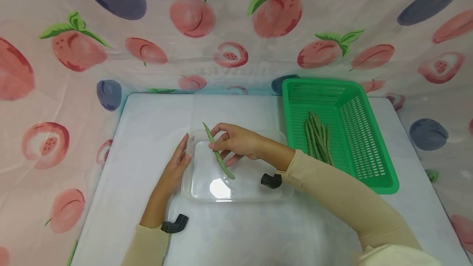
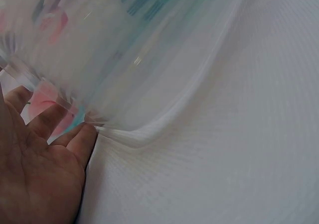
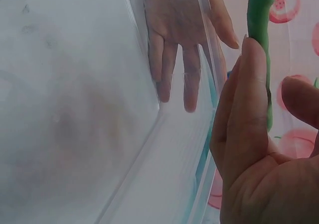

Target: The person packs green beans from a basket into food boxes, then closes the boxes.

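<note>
Right hand: fingers pinching one green bean above clear plastic container | left hand: fingers extended against container's left wall | step, apparently: positioning bean over container | next move likely calls for lowering bean, relaxing pinch

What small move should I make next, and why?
I'd probably lower your right hand and let the green bean go into the clear container: in the head view, the bean is held above it, and your left hand is already at its side, perhaps steadying it.
</note>
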Tool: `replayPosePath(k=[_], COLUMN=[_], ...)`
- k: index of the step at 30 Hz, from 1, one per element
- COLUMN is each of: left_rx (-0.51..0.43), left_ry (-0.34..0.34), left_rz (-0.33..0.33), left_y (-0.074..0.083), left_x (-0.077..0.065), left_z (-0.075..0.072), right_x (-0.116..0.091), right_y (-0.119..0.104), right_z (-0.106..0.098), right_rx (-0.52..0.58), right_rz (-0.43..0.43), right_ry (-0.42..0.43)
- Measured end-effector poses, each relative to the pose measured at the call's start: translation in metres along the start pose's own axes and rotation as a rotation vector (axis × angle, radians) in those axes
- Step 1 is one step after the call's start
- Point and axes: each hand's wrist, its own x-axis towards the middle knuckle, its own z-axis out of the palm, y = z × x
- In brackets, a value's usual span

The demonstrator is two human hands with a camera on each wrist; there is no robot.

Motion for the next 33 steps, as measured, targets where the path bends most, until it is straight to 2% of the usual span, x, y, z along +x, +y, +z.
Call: replayPosePath(k=[6, 16, 22, 27, 33], left_rx=[-0.006, -0.008, 0.004, 0.031, 0.055], left_ry=[0.006, -0.003, 0.016, 0.026, 0.038], left_rz=[0.012, 0.024, 0.014, 0.007, -0.005], left_y=[0.001, 0.001, 0.001, 0.001, 0.001], left_x=[-0.001, 0.000, 0.001, 0.000, -0.001], left_z=[-0.001, 0.001, 0.000, 0.000, 0.001], right_x=[0.001, -0.002, -0.006, -0.018, -0.043], right_y=[0.003, 0.009, 0.009, 0.009, 0.004], right_z=[-0.001, -0.004, -0.007, -0.017, -0.039], right_rx=[-0.023, 0.025, 0.039, 0.068, 0.091], right_rz=[0.025, 0.031, 0.014, -0.027, -0.095], right_ry=[0.015, 0.019, 0.027, 0.031, 0.058])
